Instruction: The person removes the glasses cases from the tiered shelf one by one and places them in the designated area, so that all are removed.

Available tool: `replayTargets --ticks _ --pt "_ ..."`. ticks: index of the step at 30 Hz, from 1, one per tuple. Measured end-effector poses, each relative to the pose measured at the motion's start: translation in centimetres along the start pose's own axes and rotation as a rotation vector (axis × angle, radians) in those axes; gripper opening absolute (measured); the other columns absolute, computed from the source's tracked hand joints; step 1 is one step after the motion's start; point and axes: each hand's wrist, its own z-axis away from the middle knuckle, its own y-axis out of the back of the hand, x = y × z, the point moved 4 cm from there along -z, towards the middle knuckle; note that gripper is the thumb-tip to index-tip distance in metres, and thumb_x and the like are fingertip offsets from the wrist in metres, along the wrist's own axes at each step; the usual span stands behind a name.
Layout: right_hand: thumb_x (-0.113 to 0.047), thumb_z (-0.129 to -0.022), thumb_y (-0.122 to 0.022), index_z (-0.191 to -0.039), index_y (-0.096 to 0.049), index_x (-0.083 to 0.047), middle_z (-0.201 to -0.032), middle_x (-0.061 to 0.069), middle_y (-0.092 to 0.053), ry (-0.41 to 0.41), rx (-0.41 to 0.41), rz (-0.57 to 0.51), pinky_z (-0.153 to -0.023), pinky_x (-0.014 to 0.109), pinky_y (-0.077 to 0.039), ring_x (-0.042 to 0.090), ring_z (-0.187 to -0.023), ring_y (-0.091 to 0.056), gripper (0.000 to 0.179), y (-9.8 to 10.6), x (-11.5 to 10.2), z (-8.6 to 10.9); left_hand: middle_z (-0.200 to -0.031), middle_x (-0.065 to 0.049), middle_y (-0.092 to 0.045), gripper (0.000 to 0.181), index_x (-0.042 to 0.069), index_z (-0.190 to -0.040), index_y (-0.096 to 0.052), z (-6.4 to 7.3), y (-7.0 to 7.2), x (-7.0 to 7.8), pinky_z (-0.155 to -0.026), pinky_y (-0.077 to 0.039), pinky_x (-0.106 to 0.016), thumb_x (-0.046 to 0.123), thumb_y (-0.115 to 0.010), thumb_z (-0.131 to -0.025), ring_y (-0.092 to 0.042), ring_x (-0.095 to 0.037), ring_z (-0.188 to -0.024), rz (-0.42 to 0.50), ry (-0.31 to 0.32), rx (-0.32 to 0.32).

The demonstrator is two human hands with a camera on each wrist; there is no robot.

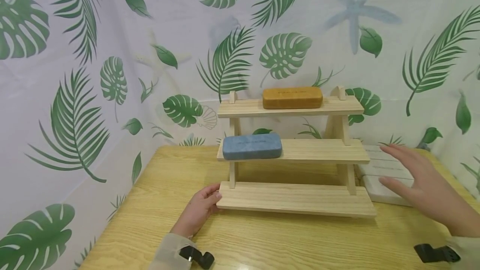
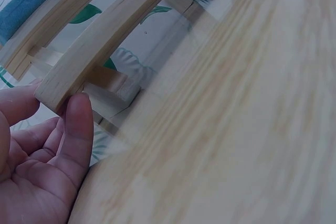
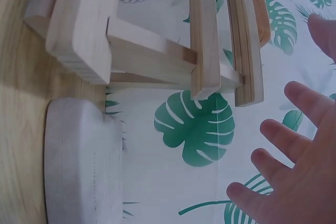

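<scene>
A three-tier wooden display rack (image 1: 292,197) stands on the table. My left hand (image 1: 198,209) pinches the left end of its bottom board; the left wrist view shows the thumb and fingers (image 2: 79,124) at the board's corner. My right hand (image 1: 427,186) is held in the air on the right with fingers spread, holding nothing. In the head view it overlaps several pale grey glasses cases (image 1: 382,195) lying beside the rack. A blue glasses case (image 1: 252,146) sits at the left of the middle tier, and an orange glasses case (image 1: 292,97) rests on the top tier.
The wood-grain table (image 1: 150,220) carries the rack near its back edge. Behind it hangs a white cloth (image 1: 172,20) printed with green leaves, which also runs along the left side. A black strap device (image 1: 196,256) is on the left sleeve.
</scene>
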Motion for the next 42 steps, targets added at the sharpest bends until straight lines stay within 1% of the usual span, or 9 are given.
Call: replayTargets --ticks 6,9,13,15,20,24,31,38,42 --pt "-0.027 -0.097 -0.071 -0.16 -0.032 -0.011 -0.161 0.027 -0.021 -0.005 -0.014 -0.016 -0.105 0.08 -0.008 0.056 -0.144 -0.014 0.076 0.1 -0.9 -0.6 -0.149 -0.024 -0.044 0.056 -0.003 -0.154 -0.036 -0.1 0.0 -0.3 -0.091 -0.054 -0.038 0.023 -0.054 -0.108 -0.057 -0.029 -0.122 0.014 0.004 0.0" --pt "-0.026 -0.097 -0.072 -0.16 -0.032 -0.014 -0.162 0.025 -0.021 0.01 -0.015 -0.023 -0.104 0.081 -0.009 0.055 -0.145 -0.014 0.076 0.1 -1.5 -0.9 -0.149 -0.024 -0.045 0.056 -0.003 -0.154 -0.036 -0.2 0.0 -0.3 -0.091 -0.054 -0.038 0.023 -0.055 -0.107 -0.058 -0.029 -0.122 0.015 0.005 0.0" --pt "-0.025 -0.096 -0.073 -0.16 -0.033 -0.019 -0.162 0.023 -0.023 0.048 -0.007 -0.026 -0.104 0.081 -0.009 0.052 -0.147 -0.013 0.076 0.2 -2.5 -1.5 -0.148 -0.024 -0.045 0.056 -0.003 -0.154 -0.036 -0.2 0.1 -0.3 -0.091 -0.054 -0.038 0.023 -0.054 -0.108 -0.058 -0.029 -0.122 0.011 0.005 0.004" --pt "-0.024 -0.095 -0.073 -0.16 -0.035 -0.018 -0.162 0.023 -0.025 0.075 -0.002 -0.021 -0.104 0.081 -0.009 0.052 -0.147 -0.013 0.075 0.2 -3.0 -1.9 -0.148 -0.024 -0.045 0.056 -0.003 -0.154 -0.036 -0.2 0.1 -0.2 -0.091 -0.054 -0.038 0.022 -0.054 -0.108 -0.058 -0.029 -0.122 0.006 0.003 0.006" --pt "-0.021 -0.092 -0.076 -0.157 -0.041 -0.017 -0.159 0.021 -0.031 0.117 -0.001 -0.028 -0.104 0.08 -0.015 0.051 -0.145 -0.02 0.074 0.1 -4.1 -2.6 -0.149 -0.025 -0.044 0.055 -0.004 -0.154 -0.036 -0.1 0.1 -0.2 -0.091 -0.054 -0.038 0.022 -0.054 -0.108 -0.057 -0.029 -0.122 0.009 0.0 0.004" --pt "-0.021 -0.091 -0.078 -0.156 -0.042 -0.019 -0.16 0.017 -0.031 0.134 -0.027 -0.043 -0.105 0.078 -0.018 0.048 -0.144 -0.023 0.074 -0.5 -4.8 -3.3 -0.149 -0.025 -0.043 0.055 -0.004 -0.154 -0.036 -0.1 0.0 -0.1 -0.091 -0.054 -0.038 0.021 -0.053 -0.108 -0.057 -0.029 -0.122 0.019 0.001 0.002" --pt "-0.025 -0.091 -0.078 -0.156 -0.041 -0.021 -0.161 0.013 -0.029 0.172 -0.06 -0.046 -0.105 0.077 -0.021 0.044 -0.146 -0.022 0.075 -2.0 -6.6 -4.7 -0.149 -0.026 -0.043 0.056 -0.004 -0.154 -0.035 -0.2 0.0 -0.1 -0.091 -0.054 -0.038 0.022 -0.054 -0.108 -0.057 -0.029 -0.122 0.022 0.002 0.001" --pt "-0.03 -0.093 -0.076 -0.156 -0.041 -0.021 -0.161 0.012 -0.03 0.218 -0.096 -0.022 -0.104 0.076 -0.025 0.045 -0.145 -0.023 0.073 -3.8 -8.5 -6.2 -0.148 -0.026 -0.044 0.057 -0.005 -0.153 -0.036 -0.3 0.1 -0.3 -0.091 -0.054 -0.04 0.023 -0.054 -0.108 -0.057 -0.031 -0.122 0.012 -0.012 -0.002" --pt "-0.031 -0.094 -0.075 -0.156 -0.041 -0.02 -0.16 0.013 -0.03 0.24 -0.116 -0.033 -0.103 0.075 -0.028 0.044 -0.144 -0.025 0.072 -5.1 -9.4 -7.1 -0.148 -0.026 -0.044 0.058 -0.004 -0.154 -0.035 -0.2 0.1 -0.2 -0.091 -0.054 -0.04 0.025 -0.054 -0.107 -0.056 -0.031 -0.123 0.007 -0.011 -0.009"
